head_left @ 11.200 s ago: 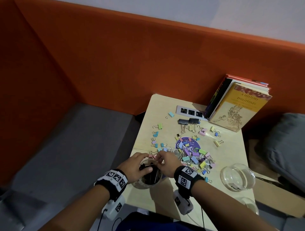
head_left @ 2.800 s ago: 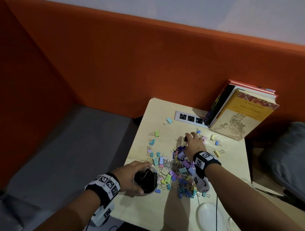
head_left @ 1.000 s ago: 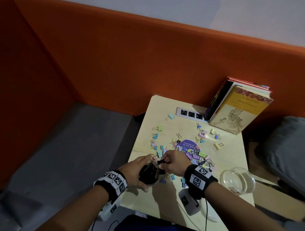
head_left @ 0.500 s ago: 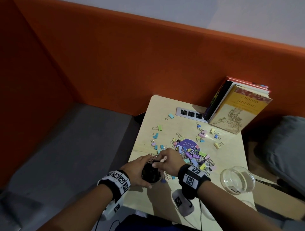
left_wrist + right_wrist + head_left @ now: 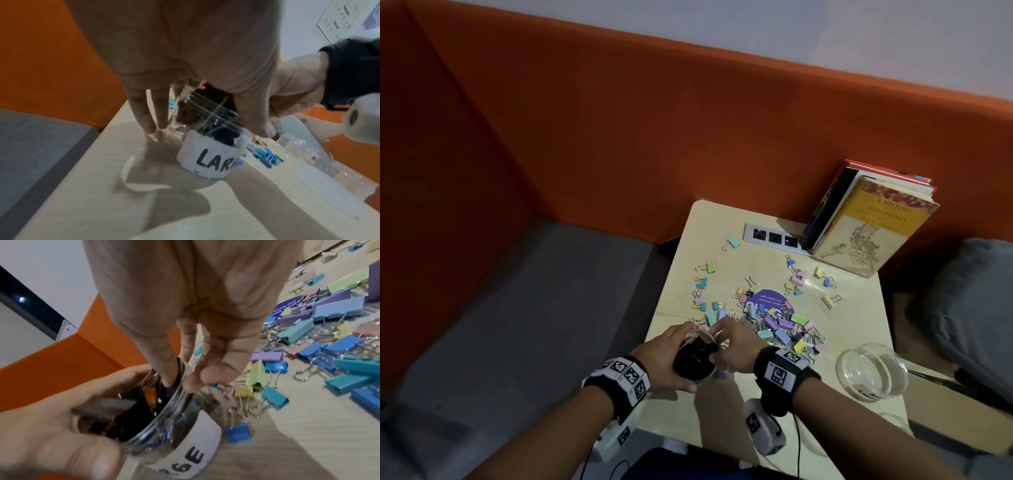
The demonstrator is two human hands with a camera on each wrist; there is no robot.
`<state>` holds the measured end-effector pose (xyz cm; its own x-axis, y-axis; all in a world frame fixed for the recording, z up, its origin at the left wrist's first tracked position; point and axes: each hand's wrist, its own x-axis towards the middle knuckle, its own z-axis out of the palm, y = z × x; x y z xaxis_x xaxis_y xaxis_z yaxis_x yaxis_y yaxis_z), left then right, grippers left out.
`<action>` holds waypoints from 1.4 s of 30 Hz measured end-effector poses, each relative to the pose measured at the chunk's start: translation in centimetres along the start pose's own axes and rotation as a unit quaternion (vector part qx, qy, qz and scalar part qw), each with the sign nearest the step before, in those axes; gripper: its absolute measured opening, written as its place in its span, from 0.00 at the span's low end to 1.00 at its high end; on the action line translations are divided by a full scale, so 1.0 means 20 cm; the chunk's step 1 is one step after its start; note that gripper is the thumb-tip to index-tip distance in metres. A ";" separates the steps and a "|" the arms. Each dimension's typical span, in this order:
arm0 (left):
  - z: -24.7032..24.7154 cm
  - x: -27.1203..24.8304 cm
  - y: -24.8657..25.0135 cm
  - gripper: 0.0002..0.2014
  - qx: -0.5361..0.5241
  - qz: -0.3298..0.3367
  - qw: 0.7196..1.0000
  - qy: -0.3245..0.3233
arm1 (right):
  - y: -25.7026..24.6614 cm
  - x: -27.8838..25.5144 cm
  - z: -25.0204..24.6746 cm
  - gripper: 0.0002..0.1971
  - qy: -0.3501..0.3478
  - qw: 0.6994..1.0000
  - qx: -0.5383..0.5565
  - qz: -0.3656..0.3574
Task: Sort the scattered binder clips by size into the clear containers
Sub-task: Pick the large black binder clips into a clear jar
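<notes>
In left hand (image 5: 666, 356) grip, jar (image 5: 174, 431) of black clips (image 5: 133, 412), right hand (image 5: 736, 346) fingers (image 5: 164, 369) pinching 1.

Dim overhead light is casting soft arm shadows across the table (image 5: 852, 308), while both wrist views are blurring and bending at their edges.

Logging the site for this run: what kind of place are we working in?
Probably an office lounge or booth: a small wooden table with built-in sockets, an orange padded partition around grey bench seating, and books against the partition.
</notes>
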<state>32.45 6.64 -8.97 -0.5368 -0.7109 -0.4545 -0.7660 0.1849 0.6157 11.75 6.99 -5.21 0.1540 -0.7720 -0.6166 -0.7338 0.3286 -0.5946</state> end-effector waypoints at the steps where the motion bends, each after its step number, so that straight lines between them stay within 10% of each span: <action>1: -0.01 0.00 -0.01 0.61 -0.016 0.005 1.000 -0.009 | 0.00 0.00 -0.01 0.18 -0.006 1.000 0.011 -0.004; 12: -0.10 0.02 -0.04 0.26 -0.035 -0.018 0.996 0.080 | -0.02 0.04 0.03 0.15 0.016 0.999 -0.038 -0.013; 22: -0.09 0.01 -0.06 0.08 0.012 0.092 0.987 0.130 | 0.03 0.05 0.00 0.16 0.067 0.992 -0.091 -0.059; 42: -0.10 0.02 0.15 0.19 0.094 0.016 0.989 0.117 | 0.06 0.06 0.01 0.19 0.103 0.978 -0.141 -0.116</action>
<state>30.72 5.56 -6.08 -0.4827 -0.8359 -0.2613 -0.8136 0.3176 0.4870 11.27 6.56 -6.86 0.2231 -0.9105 -0.3483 -0.8528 -0.0092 -0.5222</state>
